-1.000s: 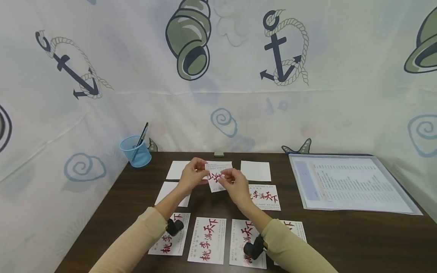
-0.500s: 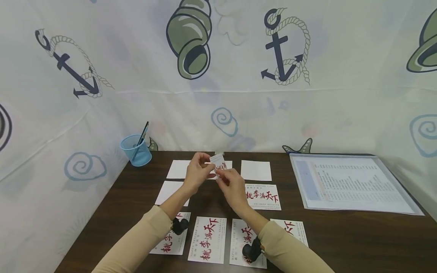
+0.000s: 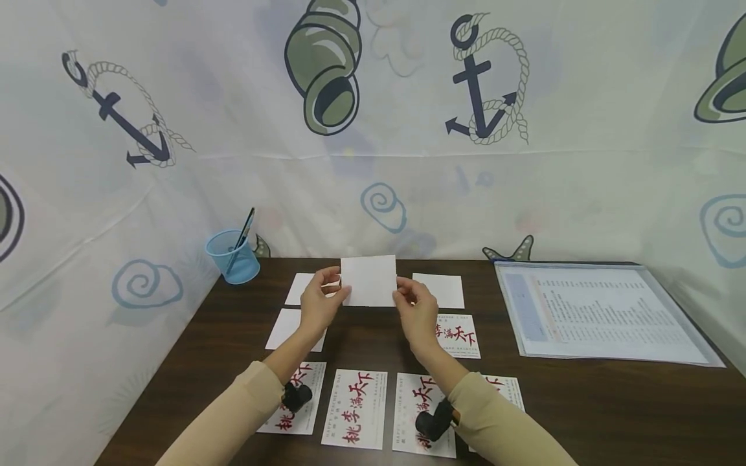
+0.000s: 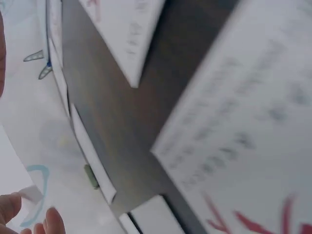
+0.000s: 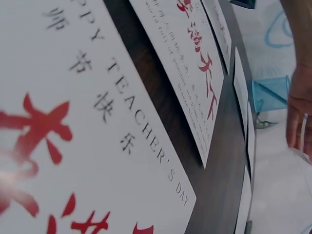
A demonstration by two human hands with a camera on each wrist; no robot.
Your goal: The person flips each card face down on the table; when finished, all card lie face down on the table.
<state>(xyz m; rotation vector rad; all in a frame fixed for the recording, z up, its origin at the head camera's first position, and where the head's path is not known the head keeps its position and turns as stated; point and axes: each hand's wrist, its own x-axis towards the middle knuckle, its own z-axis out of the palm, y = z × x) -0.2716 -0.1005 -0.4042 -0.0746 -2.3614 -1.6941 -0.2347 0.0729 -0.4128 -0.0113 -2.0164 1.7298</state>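
Both my hands are up off the table, holding one card between them, blank white side facing me. My left hand pinches its left edge, my right hand pinches the right edge, fingers curled at the card's lower corners. Card is held roughly level, above the back row of the layout. Directly behind and below the grip: blank cards lying flat, one showing past each side of the held card, another blank one just under my left wrist. Just right of my right hand, a printed card with red calligraphy, partly covered by the hand. Nearer to me than the grip, under my forearms: a row of printed cards, same red lettering; the right wrist view reads "HAPPY TEACHER'S DAY" on them. Far left of the grip, a blue mesh pen cup with a pen in it at the table's back corner. Well to the right, a clear folder of printed sheets. Left wrist view is blurred; only fingertips at its bottom edge.
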